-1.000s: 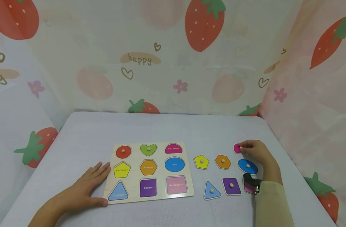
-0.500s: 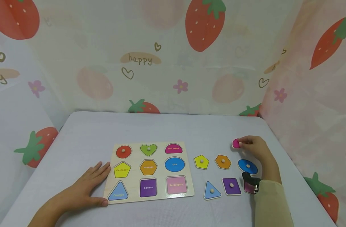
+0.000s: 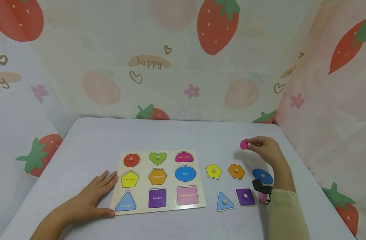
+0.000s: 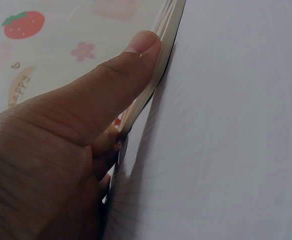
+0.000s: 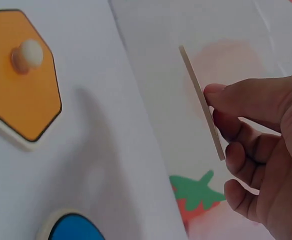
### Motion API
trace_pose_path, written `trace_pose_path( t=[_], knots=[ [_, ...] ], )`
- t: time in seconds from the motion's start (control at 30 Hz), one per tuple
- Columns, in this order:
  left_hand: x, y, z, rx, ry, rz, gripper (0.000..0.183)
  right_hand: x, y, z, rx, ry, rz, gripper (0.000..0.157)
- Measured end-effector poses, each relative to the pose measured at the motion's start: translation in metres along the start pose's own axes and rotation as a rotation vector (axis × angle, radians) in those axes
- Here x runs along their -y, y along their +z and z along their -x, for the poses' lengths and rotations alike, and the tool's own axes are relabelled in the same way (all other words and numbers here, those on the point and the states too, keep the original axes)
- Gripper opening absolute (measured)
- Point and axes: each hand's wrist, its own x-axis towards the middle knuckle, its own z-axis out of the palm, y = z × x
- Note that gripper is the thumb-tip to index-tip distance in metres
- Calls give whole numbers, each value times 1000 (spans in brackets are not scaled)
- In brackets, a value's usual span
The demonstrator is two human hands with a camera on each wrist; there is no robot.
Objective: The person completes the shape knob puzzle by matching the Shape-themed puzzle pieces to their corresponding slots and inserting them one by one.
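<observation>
Right of the pale wooden puzzle board (image 3: 143, 166), a magenta half-round wooden piece (image 3: 243, 144), pinched by the right hand (image 3: 268, 150), had risen nearer its likely, unfilled recess (image 3: 184, 157); the left hand's (image 3: 88, 196) extended fingers touched the board's left edge.

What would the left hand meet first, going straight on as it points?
Probably the puzzle board its thumb touches, at the edge near the printed yellow pentagon; whether the other fingers touch is unclear.
</observation>
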Motion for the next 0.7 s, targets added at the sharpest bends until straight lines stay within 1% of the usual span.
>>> trace_pose_path(
  t=[0.07, 0.3, 0.47, 0.6, 0.7],
  knots=[
    [0, 0, 0, 2, -6, -3, 119, 6, 1, 0, -11, -11, -2, 37],
    [-1, -3, 1, -17, 35, 5, 117, 25, 2, 1, -47, -5, -13, 37],
    [0, -2, 0, -15, 44, -5, 118, 38, 3, 2, -66, -11, -8, 36],
    [0, -2, 0, -14, 40, -4, 118, 48, 5, 3, -74, -26, -17, 37],
    [-1, -2, 0, -6, 33, 6, 118, 55, 8, 5, -65, -26, -32, 36]
  ],
)
